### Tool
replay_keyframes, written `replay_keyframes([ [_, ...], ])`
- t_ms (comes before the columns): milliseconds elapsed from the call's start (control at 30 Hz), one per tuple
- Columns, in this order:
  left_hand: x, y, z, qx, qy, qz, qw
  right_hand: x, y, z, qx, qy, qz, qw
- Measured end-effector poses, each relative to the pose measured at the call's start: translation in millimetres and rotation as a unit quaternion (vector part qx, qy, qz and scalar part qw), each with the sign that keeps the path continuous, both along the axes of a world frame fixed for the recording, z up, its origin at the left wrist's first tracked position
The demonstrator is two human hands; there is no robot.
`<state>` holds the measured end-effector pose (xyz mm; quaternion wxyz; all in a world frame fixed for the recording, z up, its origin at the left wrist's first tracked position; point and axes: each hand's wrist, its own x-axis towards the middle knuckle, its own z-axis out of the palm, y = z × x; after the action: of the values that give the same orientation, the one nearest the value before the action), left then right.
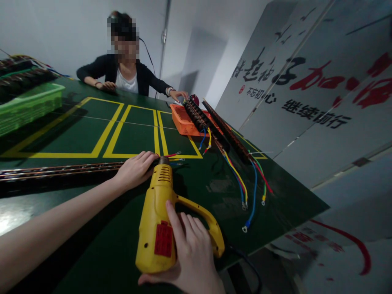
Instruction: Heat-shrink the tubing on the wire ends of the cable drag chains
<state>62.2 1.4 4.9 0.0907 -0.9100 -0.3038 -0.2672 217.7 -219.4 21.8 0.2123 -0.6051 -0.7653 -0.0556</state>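
Observation:
A yellow heat gun point(156, 192) with a red label points away from me over the green table. My right hand point(191, 253) is wrapped round its body, with one finger stretched along the side and the thumb beneath. Beside the nozzle, my left hand point(136, 169) is closed on the end of a long dark bar assembly point(76, 171) with copper-coloured strips, which lies across the left of the table. Short red, yellow and blue wires point(176, 159) with metal lugs stick out past my left fingers, just beyond the nozzle. Their start is hidden behind my hand and the nozzle.
Across the green table point(214, 204), a person point(127, 77) touches bar assemblies resting on an orange basket point(183, 122). Another long bar assembly point(229, 132) lies right of it, with lugged wires point(254, 196) hanging forward. A green basket point(33, 104) holds more parts at left.

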Motion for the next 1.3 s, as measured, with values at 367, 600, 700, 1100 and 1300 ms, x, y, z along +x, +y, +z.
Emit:
replay_keyframes([
  [367, 1, 0, -1.7, -0.001, -0.01, 0.007, 1.0, 30, 8, 3.4, -0.018, -0.001, -0.063, 0.998],
  [600, 1, 0, -1.2, 0.0, -0.009, 0.004, 1.0, 39, 11, 6.3, -0.035, 0.002, -0.082, 0.996],
  [700, 2, 1, -2.0, -0.007, -0.02, -0.003, 1.0, 39, 11, 8.0, -0.045, 0.008, -0.084, 0.995],
  [1100, 2, -1, -1.1, 0.021, 0.002, 0.016, 1.0, 25, -3, 5.6, -0.063, 0.01, -0.051, 0.997],
  [1300, 2, 0, -2.1, 0.011, -0.001, 0.004, 1.0, 6, -6, 2.1, -0.042, 0.001, -0.012, 0.999],
])
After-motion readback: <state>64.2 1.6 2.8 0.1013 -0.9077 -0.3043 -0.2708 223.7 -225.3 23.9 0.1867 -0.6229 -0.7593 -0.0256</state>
